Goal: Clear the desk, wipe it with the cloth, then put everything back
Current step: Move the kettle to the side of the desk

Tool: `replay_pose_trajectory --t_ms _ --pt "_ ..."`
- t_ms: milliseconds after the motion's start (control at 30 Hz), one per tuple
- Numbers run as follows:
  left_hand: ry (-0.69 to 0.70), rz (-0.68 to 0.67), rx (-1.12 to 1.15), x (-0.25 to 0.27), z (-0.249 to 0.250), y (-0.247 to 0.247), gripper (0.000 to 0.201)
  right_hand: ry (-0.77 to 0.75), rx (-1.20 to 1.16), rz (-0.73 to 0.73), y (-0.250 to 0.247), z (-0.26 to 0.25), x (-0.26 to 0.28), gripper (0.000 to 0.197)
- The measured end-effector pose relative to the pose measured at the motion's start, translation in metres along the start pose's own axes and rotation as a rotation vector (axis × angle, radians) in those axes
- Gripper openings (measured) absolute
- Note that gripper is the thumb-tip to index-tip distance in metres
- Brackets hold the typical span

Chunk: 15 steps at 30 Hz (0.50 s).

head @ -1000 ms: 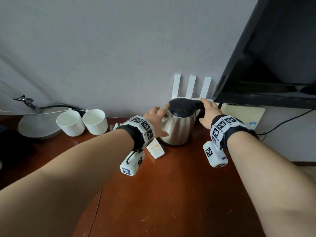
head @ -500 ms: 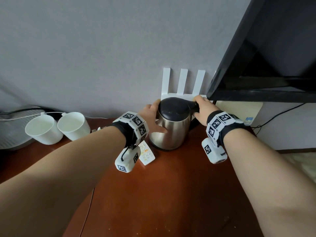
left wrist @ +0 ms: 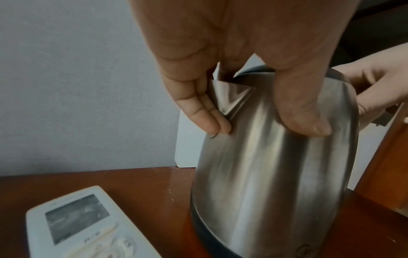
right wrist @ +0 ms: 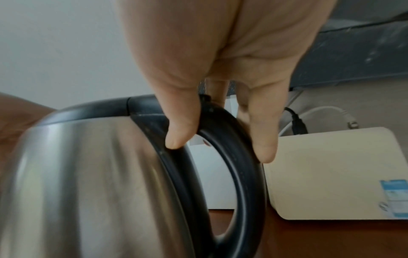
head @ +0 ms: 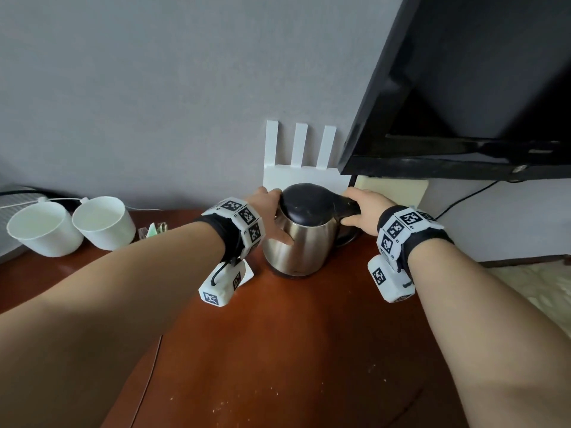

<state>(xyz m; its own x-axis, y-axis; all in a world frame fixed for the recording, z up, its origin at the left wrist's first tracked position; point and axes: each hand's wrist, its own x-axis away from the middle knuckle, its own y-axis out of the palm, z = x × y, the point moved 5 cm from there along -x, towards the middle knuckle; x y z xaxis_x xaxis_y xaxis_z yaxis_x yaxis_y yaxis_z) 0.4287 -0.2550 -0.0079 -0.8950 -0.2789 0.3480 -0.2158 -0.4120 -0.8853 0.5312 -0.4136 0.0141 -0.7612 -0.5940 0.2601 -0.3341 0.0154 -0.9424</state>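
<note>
Head view: a steel kettle (head: 301, 239) stands on the desk (head: 309, 350) between both hands; left wrist: left hand (left wrist: 243, 69) fingers clamp its smooth body, which may slip; right wrist: right hand (right wrist: 220, 78) fingers curl round the handle (right wrist: 238, 157), where nearby cables (right wrist: 298, 122) could snag.

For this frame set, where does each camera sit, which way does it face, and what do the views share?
Head: worn on the head, facing forward and down at the desk; both forearms, left hand and right hand show.
Left wrist: faces along the left hand at the kettle spout side, remote below.
Right wrist: faces along the right hand at the handle.
Shared: all three show the kettle; the left wrist view also catches the right hand.
</note>
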Motion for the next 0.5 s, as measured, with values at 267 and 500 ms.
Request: replay_pose_trajectory --t_ms 267,500 --pt "0.052 0.072 0.025 0.032 0.027 -0.019 0.091 0.001 -0.052 0.093 -0.027 0.004 0.045 0.04" --pt "0.075 0.142 0.011 0.077 0.039 -0.041 0.09 -0.01 -0.012 0.146 -0.055 -0.012 0.089 0.045"
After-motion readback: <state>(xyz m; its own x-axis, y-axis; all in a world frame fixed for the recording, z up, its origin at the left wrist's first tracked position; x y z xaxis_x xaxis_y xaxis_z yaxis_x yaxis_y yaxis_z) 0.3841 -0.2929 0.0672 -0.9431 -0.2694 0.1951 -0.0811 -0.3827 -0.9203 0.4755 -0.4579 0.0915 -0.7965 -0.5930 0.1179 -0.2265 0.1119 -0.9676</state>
